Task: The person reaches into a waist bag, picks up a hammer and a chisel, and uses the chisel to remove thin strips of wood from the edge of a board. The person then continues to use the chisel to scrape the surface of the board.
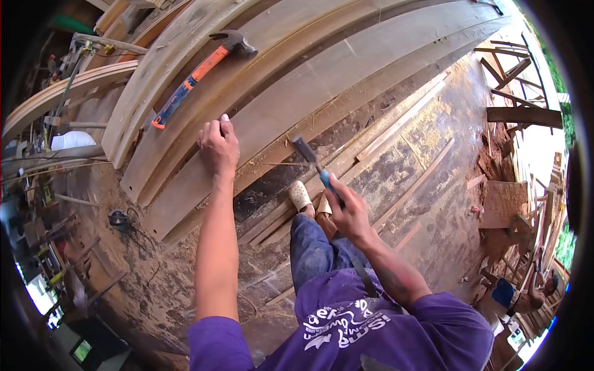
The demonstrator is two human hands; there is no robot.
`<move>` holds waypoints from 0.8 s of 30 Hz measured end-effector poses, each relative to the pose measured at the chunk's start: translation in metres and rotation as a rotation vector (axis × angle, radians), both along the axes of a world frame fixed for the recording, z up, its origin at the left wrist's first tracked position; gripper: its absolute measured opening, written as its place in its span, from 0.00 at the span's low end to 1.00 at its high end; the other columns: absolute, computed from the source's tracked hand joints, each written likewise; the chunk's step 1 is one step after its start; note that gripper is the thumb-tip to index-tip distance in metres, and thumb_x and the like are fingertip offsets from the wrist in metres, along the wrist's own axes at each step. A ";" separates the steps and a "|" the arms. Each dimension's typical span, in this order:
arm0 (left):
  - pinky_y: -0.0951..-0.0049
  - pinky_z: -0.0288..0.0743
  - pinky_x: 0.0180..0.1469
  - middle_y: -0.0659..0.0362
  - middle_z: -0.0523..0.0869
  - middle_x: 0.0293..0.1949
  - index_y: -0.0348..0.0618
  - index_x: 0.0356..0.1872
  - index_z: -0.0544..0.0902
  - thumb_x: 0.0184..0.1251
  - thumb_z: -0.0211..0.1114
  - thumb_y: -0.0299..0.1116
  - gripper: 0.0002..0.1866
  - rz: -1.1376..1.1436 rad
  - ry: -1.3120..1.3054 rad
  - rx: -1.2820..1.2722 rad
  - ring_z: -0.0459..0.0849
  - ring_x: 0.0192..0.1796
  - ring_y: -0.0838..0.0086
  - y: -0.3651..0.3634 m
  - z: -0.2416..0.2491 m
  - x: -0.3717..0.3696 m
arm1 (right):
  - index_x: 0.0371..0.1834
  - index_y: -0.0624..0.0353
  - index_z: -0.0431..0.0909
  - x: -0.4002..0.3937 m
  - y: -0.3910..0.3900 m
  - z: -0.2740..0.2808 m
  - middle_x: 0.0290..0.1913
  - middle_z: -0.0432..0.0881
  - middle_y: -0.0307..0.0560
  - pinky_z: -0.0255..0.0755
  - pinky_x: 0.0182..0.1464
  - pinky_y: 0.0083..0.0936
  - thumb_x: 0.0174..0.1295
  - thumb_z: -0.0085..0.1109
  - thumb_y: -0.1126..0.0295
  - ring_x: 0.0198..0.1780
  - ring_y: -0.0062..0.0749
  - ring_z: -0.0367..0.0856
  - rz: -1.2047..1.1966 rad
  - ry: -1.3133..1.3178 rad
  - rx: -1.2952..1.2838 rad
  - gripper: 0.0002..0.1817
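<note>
My right hand is closed round the blue handle of a chisel. The chisel's wide dark blade points up and left, its end at the near edge of a long, curved wooden plank. My left hand lies on the planks with its fingers curled down at a plank's edge; the fingertips are hidden. Just beyond that hand, a claw hammer with an orange and blue handle rests across the boards, its dark head to the upper right.
Several curved boards lie side by side. Wood strips and sawdust cover the floor near my feet in pale clogs. A power tool sits on the floor at left. Another person is at far right, near stacked timber.
</note>
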State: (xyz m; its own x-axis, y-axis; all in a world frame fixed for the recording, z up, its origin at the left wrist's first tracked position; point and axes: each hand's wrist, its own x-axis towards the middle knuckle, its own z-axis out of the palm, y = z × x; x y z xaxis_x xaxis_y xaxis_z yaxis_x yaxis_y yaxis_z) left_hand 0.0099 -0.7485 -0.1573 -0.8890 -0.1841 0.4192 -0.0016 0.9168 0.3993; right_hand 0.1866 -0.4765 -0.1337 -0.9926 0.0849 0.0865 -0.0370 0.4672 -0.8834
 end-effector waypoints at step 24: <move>0.49 0.69 0.43 0.46 0.79 0.30 0.35 0.26 0.76 0.77 0.56 0.41 0.21 -0.024 -0.027 0.040 0.78 0.38 0.47 -0.002 0.001 -0.003 | 0.58 0.54 0.80 0.008 -0.028 0.007 0.38 0.85 0.54 0.78 0.38 0.37 0.65 0.65 0.72 0.36 0.49 0.85 0.001 -0.078 -0.024 0.17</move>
